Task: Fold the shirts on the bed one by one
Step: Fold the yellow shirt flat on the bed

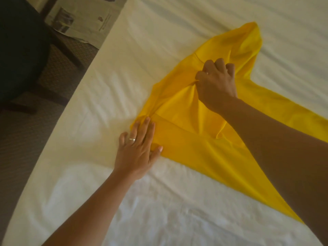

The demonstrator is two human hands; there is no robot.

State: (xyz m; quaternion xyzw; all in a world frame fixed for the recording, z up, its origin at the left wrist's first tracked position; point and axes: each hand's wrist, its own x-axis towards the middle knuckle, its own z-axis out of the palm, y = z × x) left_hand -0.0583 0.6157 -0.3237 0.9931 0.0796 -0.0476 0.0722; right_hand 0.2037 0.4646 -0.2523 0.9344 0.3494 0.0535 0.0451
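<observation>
Floor: patterned carpet, beyond the left edge of the bed.

Dark furniture: a dark upholstered piece with a dark wooden base, off the far left corner of the bed, standing on the carpet.

Newspaper: spread sheets, print and pictures showing, lying just beyond the far left edge of the bed.

Bed: white sheet, lightly creased, filling most of the view; left edge runs diagonally from near left to far centre.

Left hand: ring on one finger; fingers straight and spread, laid flat, pressing down the nearest left corner of the yellow cloth, thumb lying on its hem. Nothing gripped.

Yellow shirt: bright yellow, lying on the sheet right of the bed's centre, partly bunched; one portion stretches toward the far edge, another runs off toward the right edge and passes under the right forearm.

Right hand: fingers curled into a fist around a gathered fold of the shirt near its middle, lifting the cloth slightly into creases.
</observation>
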